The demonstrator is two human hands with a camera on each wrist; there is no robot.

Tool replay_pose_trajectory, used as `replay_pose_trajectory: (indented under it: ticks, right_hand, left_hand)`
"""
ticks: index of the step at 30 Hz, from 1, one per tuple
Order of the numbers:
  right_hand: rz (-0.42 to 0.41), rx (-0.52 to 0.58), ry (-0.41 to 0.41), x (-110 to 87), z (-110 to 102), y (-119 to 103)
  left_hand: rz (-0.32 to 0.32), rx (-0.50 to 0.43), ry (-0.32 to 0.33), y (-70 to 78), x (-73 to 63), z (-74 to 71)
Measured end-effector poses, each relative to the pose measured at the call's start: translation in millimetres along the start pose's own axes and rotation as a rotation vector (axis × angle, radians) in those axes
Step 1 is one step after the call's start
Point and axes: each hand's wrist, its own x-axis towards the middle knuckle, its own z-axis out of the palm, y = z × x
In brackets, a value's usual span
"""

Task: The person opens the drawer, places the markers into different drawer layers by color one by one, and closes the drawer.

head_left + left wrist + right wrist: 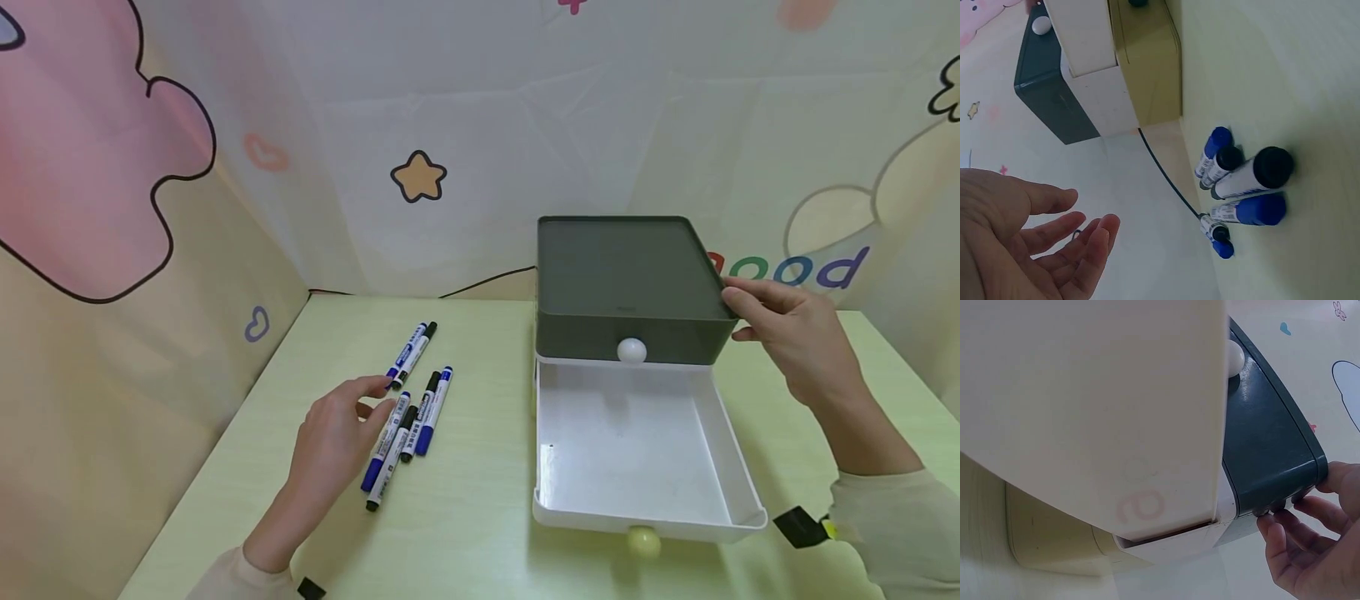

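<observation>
Over several whiteboard markers (pixel 391 442), some blue-capped and some black-capped, my left hand (pixel 341 433) hovers with fingers and thumb apart. The left wrist view shows that hand (pixel 1054 244) holding nothing, off to the side of the markers (pixel 1250 178). My right hand (pixel 798 337) grips the right front corner of a drawer box (pixel 630 267) with a dark green top tier. Its thumb lies at the top edge and its fingertips meet the side wall in the right wrist view. Below the green tier, a white drawer (pixel 630 450) stands pulled out with nothing inside.
A white knob (pixel 632 350) sits on the green tier, a pale yellow knob (pixel 643 542) on the pulled-out drawer's front. Two more markers (pixel 411 354) lie beyond the main group. A printed cloth (pixel 480 150) hangs behind the light table (pixel 465 542), with a thin black cable (pixel 487 282) along it.
</observation>
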Motion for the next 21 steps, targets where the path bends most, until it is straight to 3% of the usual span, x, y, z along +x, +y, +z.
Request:
replay_pose_trajectory:
  ticks: [7,14,21]
  right_hand:
    - [0.015,-0.027,0.010,0.2,1,0]
    - [0.025,-0.019,-0.001,0.7,1,-1]
    - [0.024,-0.012,-0.008,-0.2,-1,1]
  left_hand:
    - [-0.047,0.027,-0.059,-6.2,5.0,5.4]
    - [-0.035,0.100,-0.082,-13.2,6.1,11.5]
    - [-0.067,0.159,-0.131,-20.1,7.5,17.3]
